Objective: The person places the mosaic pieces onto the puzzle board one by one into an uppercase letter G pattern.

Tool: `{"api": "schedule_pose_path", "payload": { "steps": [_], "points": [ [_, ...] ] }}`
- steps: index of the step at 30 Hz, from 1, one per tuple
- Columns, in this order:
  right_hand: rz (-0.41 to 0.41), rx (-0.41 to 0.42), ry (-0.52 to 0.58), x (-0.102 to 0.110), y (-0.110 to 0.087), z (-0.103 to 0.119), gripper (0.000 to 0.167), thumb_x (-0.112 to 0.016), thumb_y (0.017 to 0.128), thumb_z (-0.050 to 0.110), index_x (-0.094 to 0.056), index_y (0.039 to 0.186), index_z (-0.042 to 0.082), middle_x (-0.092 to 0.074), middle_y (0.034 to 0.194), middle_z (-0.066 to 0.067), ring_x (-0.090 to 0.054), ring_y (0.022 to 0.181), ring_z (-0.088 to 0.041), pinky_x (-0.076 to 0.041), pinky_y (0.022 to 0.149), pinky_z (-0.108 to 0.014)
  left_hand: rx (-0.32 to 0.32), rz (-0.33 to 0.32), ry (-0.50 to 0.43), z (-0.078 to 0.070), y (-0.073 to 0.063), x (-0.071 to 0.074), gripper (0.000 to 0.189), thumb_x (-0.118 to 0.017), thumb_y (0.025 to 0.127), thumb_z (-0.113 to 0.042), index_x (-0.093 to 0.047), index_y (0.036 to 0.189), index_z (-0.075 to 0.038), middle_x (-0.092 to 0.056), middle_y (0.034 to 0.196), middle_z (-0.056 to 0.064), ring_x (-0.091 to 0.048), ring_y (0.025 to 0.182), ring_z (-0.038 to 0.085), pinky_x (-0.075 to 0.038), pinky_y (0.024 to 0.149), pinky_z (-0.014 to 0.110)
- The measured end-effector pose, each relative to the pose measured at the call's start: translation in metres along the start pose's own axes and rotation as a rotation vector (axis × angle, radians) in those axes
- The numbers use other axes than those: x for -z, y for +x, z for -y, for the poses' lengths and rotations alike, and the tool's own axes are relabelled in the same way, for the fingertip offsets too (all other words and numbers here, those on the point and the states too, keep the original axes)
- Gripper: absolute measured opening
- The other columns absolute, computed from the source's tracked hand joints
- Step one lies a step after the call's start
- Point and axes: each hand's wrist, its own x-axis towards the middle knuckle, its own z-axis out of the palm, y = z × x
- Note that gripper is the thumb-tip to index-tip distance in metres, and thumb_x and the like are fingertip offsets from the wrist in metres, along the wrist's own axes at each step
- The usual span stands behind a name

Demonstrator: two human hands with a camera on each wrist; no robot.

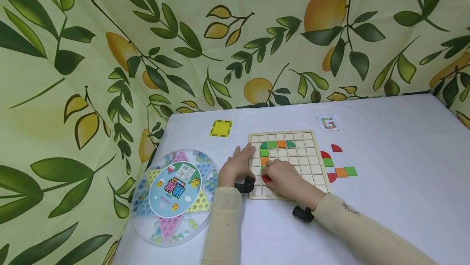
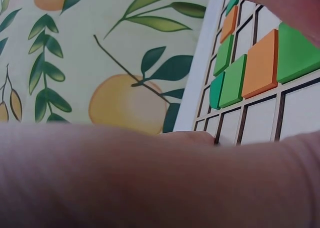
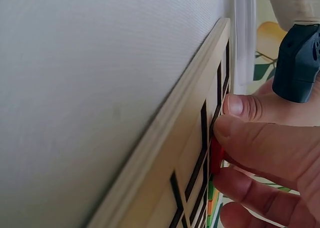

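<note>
On the white table lies a wooden grid board (image 1: pixel 312 169). My right hand (image 1: pixel 284 178) is over its lower left part and pinches a red rounded tile (image 3: pixel 216 157) between thumb and fingers, right at the grid's surface. The left hand (image 1: pixel 238 163) rests along the board's left edge, fingers extended and thumb near the red tile. Across the board's upper rows run a dark green rounded tile (image 1: pixel 264 145), a green square tile (image 1: pixel 272 144), an orange square tile (image 1: pixel 281 144) and another dark green rounded one. Below the first, green and orange squares form a column, partly hidden by my right hand.
Loose red, orange and green tiles (image 1: pixel 341 172) lie right of the board. Behind them is a pattern card (image 1: pixel 330 123) with a coloured G shape. A round marble game board (image 1: pixel 175 232) stands at left, a yellow square (image 1: pixel 221 128) behind it. Patterned cloth (image 1: pixel 257 52) hangs behind the table.
</note>
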Motion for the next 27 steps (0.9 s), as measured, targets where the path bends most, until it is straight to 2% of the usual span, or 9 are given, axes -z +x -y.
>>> {"api": "schedule_pose_path", "payload": {
  "steps": [10, 15, 20, 23, 27],
  "points": [
    [-0.009, -0.036, 0.027, 0.004, -0.003, -0.004, 0.018, -0.076, 0.072, 0.015, -0.072, 0.089, 0.014, -0.057, 0.078, 0.007, -0.049, 0.069, -0.01, -0.043, 0.059, -0.026, 0.002, 0.01, -0.012, -0.003, 0.001, 0.0, 0.099, -0.084, 0.063, -0.01, -0.03, 0.146, -0.021, -0.015, 0.154, -0.007, -0.003, 0.141, 0.027, -0.013, 0.108, 0.058],
    [0.006, -0.15, 0.078, 0.026, -0.01, -0.013, 0.023, -0.076, 0.074, 0.014, -0.071, 0.096, 0.012, -0.062, 0.087, 0.002, -0.057, 0.08, -0.015, -0.05, 0.068, -0.03, -0.004, 0.007, -0.01, -0.004, 0.002, -0.001, 0.1, -0.084, 0.063, -0.011, -0.03, 0.146, -0.021, -0.014, 0.154, -0.007, -0.003, 0.141, 0.027, -0.012, 0.108, 0.058],
    [-0.022, -0.256, 0.075, 0.048, -0.026, -0.035, 0.027, -0.077, 0.074, 0.016, -0.07, 0.1, 0.009, -0.063, 0.09, -0.002, -0.058, 0.082, -0.018, -0.05, 0.066, -0.033, -0.002, 0.005, -0.019, -0.003, 0.001, -0.001, 0.101, -0.084, 0.062, -0.01, -0.029, 0.146, -0.021, -0.014, 0.154, -0.007, -0.002, 0.141, 0.027, -0.011, 0.109, 0.057],
    [-0.059, -0.299, 0.066, 0.059, -0.041, -0.054, 0.026, -0.075, 0.075, 0.013, -0.069, 0.1, 0.008, -0.063, 0.09, -0.003, -0.057, 0.079, -0.019, -0.049, 0.06, -0.032, 0.0, 0.004, -0.028, -0.003, 0.0, 0.0, 0.101, -0.084, 0.061, -0.008, -0.029, 0.146, -0.021, -0.014, 0.154, -0.008, -0.001, 0.141, 0.027, -0.01, 0.109, 0.057],
    [-0.068, -0.363, 0.049, 0.069, -0.064, -0.08, 0.027, -0.074, 0.076, 0.012, -0.069, 0.101, 0.005, -0.063, 0.095, -0.008, -0.058, 0.08, -0.024, -0.049, 0.059, -0.037, 0.003, -0.001, -0.032, -0.002, -0.001, 0.0, 0.101, -0.084, 0.061, -0.007, -0.03, 0.145, -0.021, -0.014, 0.153, -0.008, -0.002, 0.141, 0.027, -0.01, 0.109, 0.058]
  ]
}}
